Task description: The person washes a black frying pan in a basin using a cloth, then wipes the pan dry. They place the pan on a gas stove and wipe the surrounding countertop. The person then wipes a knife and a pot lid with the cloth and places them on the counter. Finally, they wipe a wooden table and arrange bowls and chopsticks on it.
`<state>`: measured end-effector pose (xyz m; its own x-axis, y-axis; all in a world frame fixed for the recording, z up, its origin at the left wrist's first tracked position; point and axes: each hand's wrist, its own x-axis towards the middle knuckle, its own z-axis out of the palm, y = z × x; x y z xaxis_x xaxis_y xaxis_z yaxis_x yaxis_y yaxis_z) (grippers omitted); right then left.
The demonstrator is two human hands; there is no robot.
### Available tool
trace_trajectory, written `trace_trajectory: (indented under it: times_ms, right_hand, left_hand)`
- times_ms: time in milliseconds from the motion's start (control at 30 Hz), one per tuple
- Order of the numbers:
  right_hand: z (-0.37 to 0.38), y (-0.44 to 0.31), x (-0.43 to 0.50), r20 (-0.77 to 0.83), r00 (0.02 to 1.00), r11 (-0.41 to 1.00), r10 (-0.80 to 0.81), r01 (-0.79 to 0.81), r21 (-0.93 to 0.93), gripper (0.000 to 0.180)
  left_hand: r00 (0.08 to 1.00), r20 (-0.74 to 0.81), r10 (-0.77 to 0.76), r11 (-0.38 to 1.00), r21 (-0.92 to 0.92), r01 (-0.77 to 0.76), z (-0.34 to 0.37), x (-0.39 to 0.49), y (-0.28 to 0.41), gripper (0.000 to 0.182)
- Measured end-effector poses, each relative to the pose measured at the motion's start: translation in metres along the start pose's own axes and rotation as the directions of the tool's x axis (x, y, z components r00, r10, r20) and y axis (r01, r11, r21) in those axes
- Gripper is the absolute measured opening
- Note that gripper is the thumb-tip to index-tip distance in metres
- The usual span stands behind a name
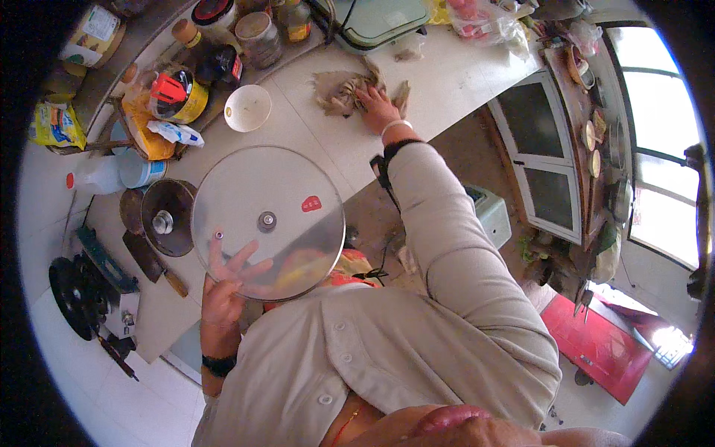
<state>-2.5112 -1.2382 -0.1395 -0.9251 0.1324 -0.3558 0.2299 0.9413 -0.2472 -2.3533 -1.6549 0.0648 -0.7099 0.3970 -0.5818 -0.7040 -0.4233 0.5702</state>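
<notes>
My left hand (226,285) grips the lower left rim of a round glass lid (251,184), its fingers showing through the glass. The lid has a metal rim, a central screw fitting and a red sticker. My right hand (379,106) lies on a crumpled brown cloth (335,92) on the pale countertop (313,131), fingers bent into its folds. A white bowl (248,108) stands on the counter between the lid and the jars.
Jars (258,40), bottles and a yellow tub line the back left. Left of the lid are a metal pan lid (167,218), a cleaver (146,257) and a gas stove (106,285). A green-rimmed glass-topped appliance (385,19) and plastic bags (486,25) stand farther along; a cabinet (539,156) is at right.
</notes>
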Motion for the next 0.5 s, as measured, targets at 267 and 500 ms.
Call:
trace_trajectory:
  times_ms: [267, 500]
  right_hand:
    - [0.031, 0.016, -0.086, 0.038, 0.999, 0.995, -0.038, 0.041, -0.093, 0.064]
    - [0.024, 0.047, -0.095, 0.04, 0.998, 0.99, -0.039, 0.044, -0.134, 0.065]
  left_hand:
    - [0.984, 0.159, -0.081, 0.992, -0.085, 0.096, -0.001, 0.062, -0.013, 0.088]
    - [0.988, 0.088, -0.125, 0.978, -0.159, 0.138, 0.01, 0.122, -0.042, 0.086]
